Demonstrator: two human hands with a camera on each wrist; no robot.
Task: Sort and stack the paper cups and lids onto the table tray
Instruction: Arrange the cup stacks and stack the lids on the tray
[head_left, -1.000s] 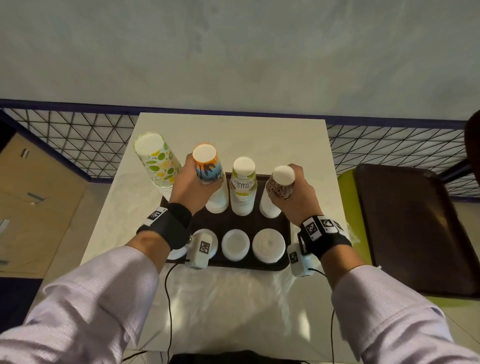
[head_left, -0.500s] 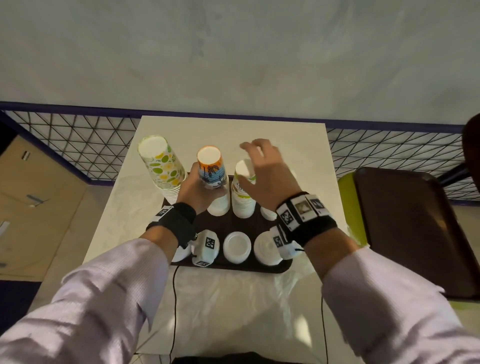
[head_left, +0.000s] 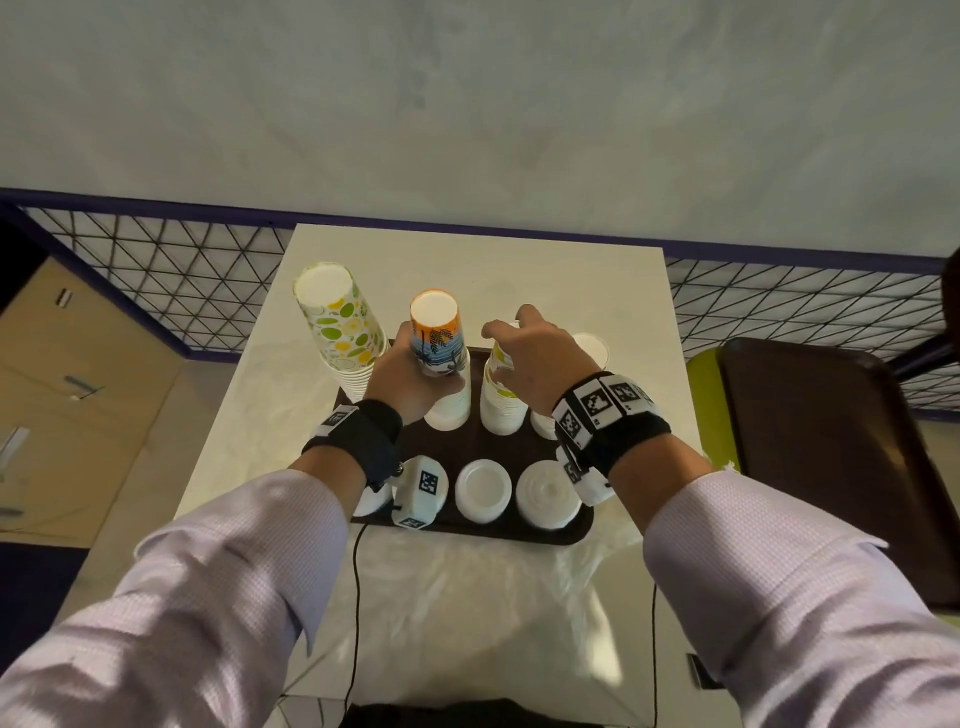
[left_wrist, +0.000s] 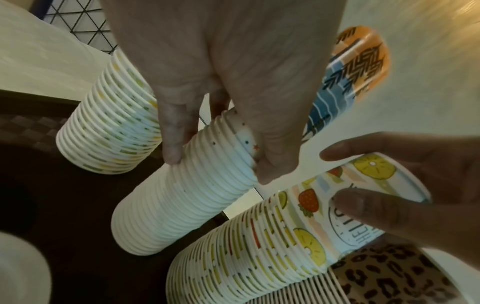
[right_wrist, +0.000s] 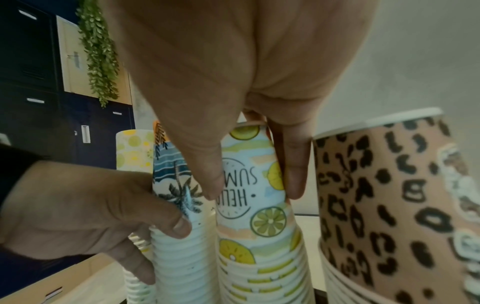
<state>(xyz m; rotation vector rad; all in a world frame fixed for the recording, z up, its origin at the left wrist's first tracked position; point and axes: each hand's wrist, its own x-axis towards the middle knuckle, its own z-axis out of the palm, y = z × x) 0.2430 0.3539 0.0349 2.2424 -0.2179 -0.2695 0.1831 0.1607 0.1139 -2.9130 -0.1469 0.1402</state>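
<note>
Four stacks of upturned paper cups stand at the back of the dark tray (head_left: 493, 532): a lime-print stack (head_left: 337, 322), a palm-print stack (head_left: 436, 332), a "Hello Summer" stack (head_left: 501, 400) and a leopard-print stack (head_left: 589, 348), which is mostly hidden. My left hand (head_left: 415, 374) grips the palm-print stack (left_wrist: 182, 195) around its middle. My right hand (head_left: 511, 332) curls over the top "Hello Summer" cup (right_wrist: 249, 185), thumb on one side and fingers on the other. White lids (head_left: 483, 491) lie in a row along the tray's front, some hidden by my left wrist.
The tray sits on a small pale table (head_left: 467, 260) with a crinkled plastic sheet (head_left: 467, 597) and a cable (head_left: 356, 597) at the front. A chair with a dark seat (head_left: 831, 467) stands close on the right. A mesh fence (head_left: 182, 270) runs behind.
My right hand let go of the leopard-print stack, rose and moved left onto the "Hello Summer" stack. My left hand has stayed on the palm-print stack.
</note>
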